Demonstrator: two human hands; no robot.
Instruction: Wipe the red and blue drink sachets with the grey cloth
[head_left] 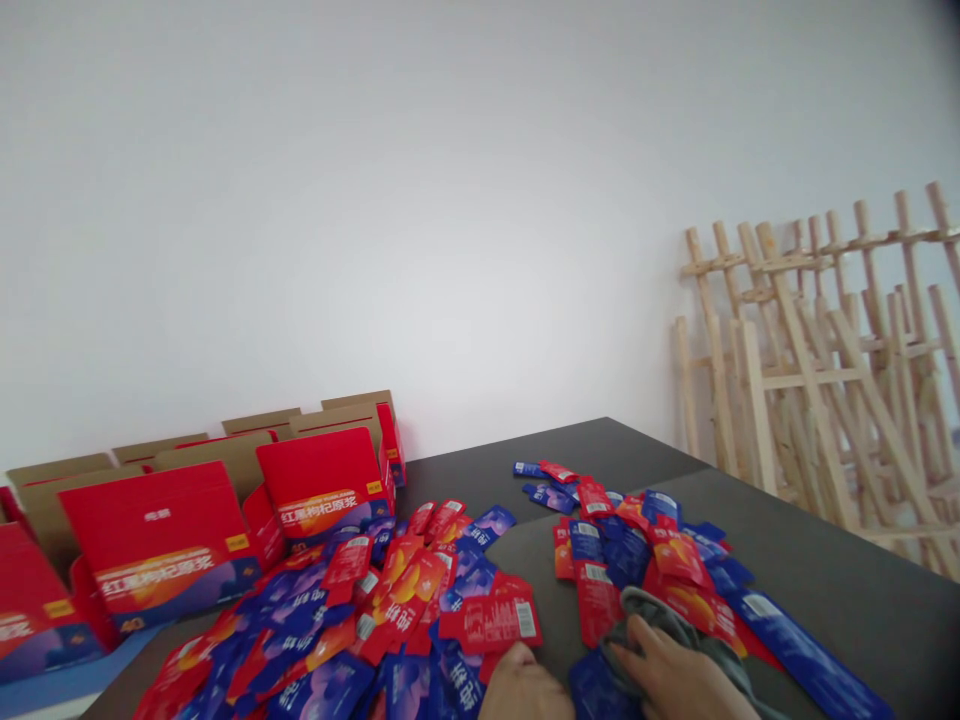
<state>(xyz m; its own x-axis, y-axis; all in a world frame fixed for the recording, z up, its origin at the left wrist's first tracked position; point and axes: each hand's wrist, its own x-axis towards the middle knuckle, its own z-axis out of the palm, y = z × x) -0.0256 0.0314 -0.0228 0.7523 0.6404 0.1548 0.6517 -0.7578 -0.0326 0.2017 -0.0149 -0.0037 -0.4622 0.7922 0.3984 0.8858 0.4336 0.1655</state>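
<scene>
My left hand (526,688) is at the bottom edge, fingers curled and mostly hidden, against the near side of the sachet pile. A red sachet (491,622) lies just beyond its knuckles. My right hand (667,672) grips a grey cloth (694,632), bunched under the fingers and trailing to the right. Between the two hands is a blue sachet (596,688), its right end at the cloth; whether either hand pinches it is hidden. Red and blue sachets (405,590) are heaped on the left, and a smaller heap (626,545) lies ahead of my right hand.
Open red cartons (161,540) with brown inner flaps stand in rows at the left. A long blue packet (810,655) lies at right on the dark table (795,545). Wooden easels (810,380) lean against the white wall (450,200) beyond the table's right edge.
</scene>
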